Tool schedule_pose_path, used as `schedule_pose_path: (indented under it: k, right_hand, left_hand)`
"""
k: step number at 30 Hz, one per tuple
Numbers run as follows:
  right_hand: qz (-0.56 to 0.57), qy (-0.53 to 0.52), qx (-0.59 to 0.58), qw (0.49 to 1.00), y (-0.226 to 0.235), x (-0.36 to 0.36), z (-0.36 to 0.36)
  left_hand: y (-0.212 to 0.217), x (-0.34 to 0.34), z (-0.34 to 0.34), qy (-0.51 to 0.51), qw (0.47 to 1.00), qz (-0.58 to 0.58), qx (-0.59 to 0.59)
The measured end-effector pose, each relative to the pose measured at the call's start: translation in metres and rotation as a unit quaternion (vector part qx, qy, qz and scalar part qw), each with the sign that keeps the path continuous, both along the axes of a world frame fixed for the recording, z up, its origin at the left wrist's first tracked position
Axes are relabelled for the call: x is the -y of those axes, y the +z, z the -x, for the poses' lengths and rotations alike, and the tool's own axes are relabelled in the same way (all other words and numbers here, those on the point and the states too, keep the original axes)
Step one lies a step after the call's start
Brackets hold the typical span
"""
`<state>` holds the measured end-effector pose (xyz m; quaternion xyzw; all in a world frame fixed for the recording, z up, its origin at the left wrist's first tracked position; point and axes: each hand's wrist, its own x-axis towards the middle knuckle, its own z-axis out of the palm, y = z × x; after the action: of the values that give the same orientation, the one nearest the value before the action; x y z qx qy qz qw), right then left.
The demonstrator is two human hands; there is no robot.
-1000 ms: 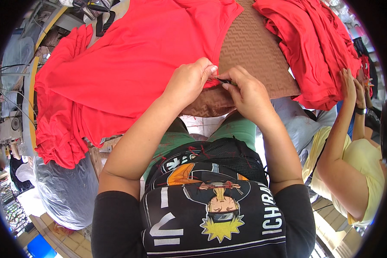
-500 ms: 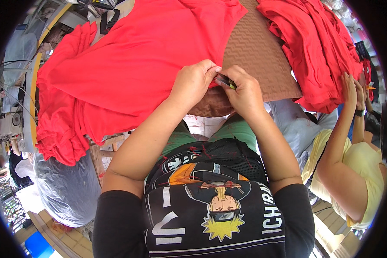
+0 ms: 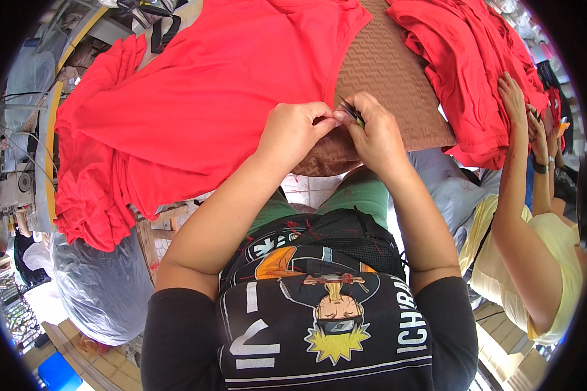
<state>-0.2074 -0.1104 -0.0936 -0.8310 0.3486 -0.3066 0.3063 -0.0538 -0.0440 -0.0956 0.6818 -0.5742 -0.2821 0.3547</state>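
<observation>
A large red fabric garment (image 3: 195, 98) is spread over the brown patterned tabletop (image 3: 398, 85) before me. At the garment's right edge, my left hand (image 3: 293, 130) is closed in a pinch; whatever lies between its fingertips is too small to make out. My right hand (image 3: 379, 133) grips small thread snips (image 3: 353, 112) with dark pointed blades and a yellow-green part. The fingertips of both hands meet beside the table's near edge.
A heap of red fabric (image 3: 469, 78) lies on the right. Beside it, a person in yellow (image 3: 528, 260) rests their hands on it. A large clear plastic bag (image 3: 101, 280) stands lower left. Machine parts (image 3: 19, 182) line the far left.
Both my hands have shifted slightly nearer to me and right, and the snips' tips now point up and away. The other person's hands have spread apart on the red heap.
</observation>
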Motion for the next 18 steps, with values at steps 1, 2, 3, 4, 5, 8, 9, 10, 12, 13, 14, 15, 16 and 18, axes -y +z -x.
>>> schedule_pose_path:
  k: [1, 2, 3, 4, 5, 8, 9, 10, 12, 13, 14, 15, 16, 18]
  right_hand:
    - [0.007, 0.006, 0.004, 1.0, 0.001, 0.001, -0.001]
    - [-0.006, 0.01, 0.0, 1.0, 0.005, 0.001, -0.001]
    - [-0.019, 0.014, -0.003, 1.0, 0.012, 0.002, 0.0]
    - [-0.033, 0.019, -0.007, 0.999, 0.019, 0.002, 0.0]
    - [-0.039, 0.02, -0.01, 0.999, 0.024, 0.002, 0.001]
    - [-0.033, 0.015, -0.045, 0.998, 0.036, 0.005, 0.01]
    - [-0.03, 0.017, -0.058, 0.998, 0.036, 0.005, 0.015]
    - [-0.028, 0.02, -0.07, 0.997, 0.035, 0.005, 0.02]
    - [-0.028, 0.036, -0.094, 0.995, 0.033, 0.006, 0.027]
    - [-0.03, 0.047, -0.106, 0.993, 0.032, 0.006, 0.029]
    - [-0.033, 0.059, -0.118, 0.991, 0.031, 0.006, 0.03]
    - [-0.028, 0.064, -0.117, 0.991, 0.03, 0.006, 0.03]
    - [-0.023, 0.068, -0.117, 0.991, 0.028, 0.006, 0.029]
    - [-0.015, 0.074, -0.115, 0.991, 0.026, 0.005, 0.026]
  left_hand:
    - [0.001, 0.001, 0.0, 0.004, 1.0, 0.005, 0.005]
    - [0.003, 0.002, -0.001, 0.0, 1.0, -0.009, 0.011]
    - [0.006, 0.003, -0.002, -0.005, 1.0, -0.024, 0.017]
    - [0.009, 0.004, -0.004, -0.007, 0.999, -0.038, 0.023]
    - [0.008, 0.005, -0.007, -0.012, 0.999, -0.053, -0.001]
    - [0.006, 0.012, -0.019, -0.038, 0.99, -0.105, -0.082]
    - [0.007, 0.013, -0.02, -0.047, 0.99, -0.108, -0.082]
    - [0.009, 0.014, -0.02, -0.055, 0.989, -0.112, -0.082]
    - [0.008, 0.016, -0.021, -0.064, 0.987, -0.114, -0.088]
    - [0.005, 0.017, -0.022, -0.066, 0.987, -0.113, -0.094]
    - [0.002, 0.017, -0.023, -0.067, 0.986, -0.112, -0.099]
    - [-0.001, 0.017, -0.024, -0.066, 0.987, -0.096, -0.107]
    - [-0.004, 0.017, -0.024, -0.065, 0.988, -0.079, -0.114]
    - [-0.007, 0.017, -0.024, -0.062, 0.988, -0.064, -0.123]
